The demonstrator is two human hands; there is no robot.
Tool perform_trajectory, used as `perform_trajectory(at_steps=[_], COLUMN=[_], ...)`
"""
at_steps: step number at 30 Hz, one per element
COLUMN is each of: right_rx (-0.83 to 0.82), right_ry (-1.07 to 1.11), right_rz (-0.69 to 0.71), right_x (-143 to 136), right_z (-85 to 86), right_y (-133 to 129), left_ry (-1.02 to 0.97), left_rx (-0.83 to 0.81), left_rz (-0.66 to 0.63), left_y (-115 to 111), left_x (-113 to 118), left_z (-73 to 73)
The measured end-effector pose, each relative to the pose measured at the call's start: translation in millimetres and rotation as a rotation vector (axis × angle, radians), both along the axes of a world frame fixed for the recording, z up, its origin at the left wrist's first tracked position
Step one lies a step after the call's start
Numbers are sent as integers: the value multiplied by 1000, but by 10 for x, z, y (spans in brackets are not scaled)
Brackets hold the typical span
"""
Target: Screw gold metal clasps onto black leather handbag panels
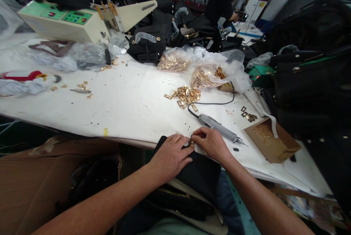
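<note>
A black bag (203, 176) rests on my lap against the table edge, its zipped opening towards me. My left hand (171, 156) lies over the bag's flap, fingers bent over its far edge and thumb towards the right, holding it. Thumb and forefinger of my right hand (210, 141) pinch together at a small gold metal fitting (192, 142) on that edge, close to my left fingertips. The fingers partly hide the fitting. Just beyond my right hand lies a grey electric screwdriver (219, 126) with a black cord.
Gold metal plates (186, 96) lie heaped on the white table (131, 103). Behind them stand plastic bags of fittings (205, 75). At right is a cardboard box (282, 145) with small gold pieces. A machine (85, 24) stands back left; a person (219, 0) works beyond black bags.
</note>
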State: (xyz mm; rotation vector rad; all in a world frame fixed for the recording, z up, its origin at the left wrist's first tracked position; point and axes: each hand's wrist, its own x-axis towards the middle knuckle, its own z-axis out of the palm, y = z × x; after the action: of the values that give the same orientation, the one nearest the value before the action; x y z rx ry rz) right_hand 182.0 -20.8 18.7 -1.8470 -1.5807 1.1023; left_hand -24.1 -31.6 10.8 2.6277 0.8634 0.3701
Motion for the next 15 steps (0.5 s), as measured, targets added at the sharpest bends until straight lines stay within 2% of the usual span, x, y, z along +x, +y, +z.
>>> perform_trajectory(at_steps=[15], right_rx=[-17], right_ry=[-86], right_rz=[-10], right_x=[3], right_z=[-18], right_y=[31], left_ry=[8], left_rx=[-6], left_rz=[-8], left_y=[9], left_x=[16], left_z=[14])
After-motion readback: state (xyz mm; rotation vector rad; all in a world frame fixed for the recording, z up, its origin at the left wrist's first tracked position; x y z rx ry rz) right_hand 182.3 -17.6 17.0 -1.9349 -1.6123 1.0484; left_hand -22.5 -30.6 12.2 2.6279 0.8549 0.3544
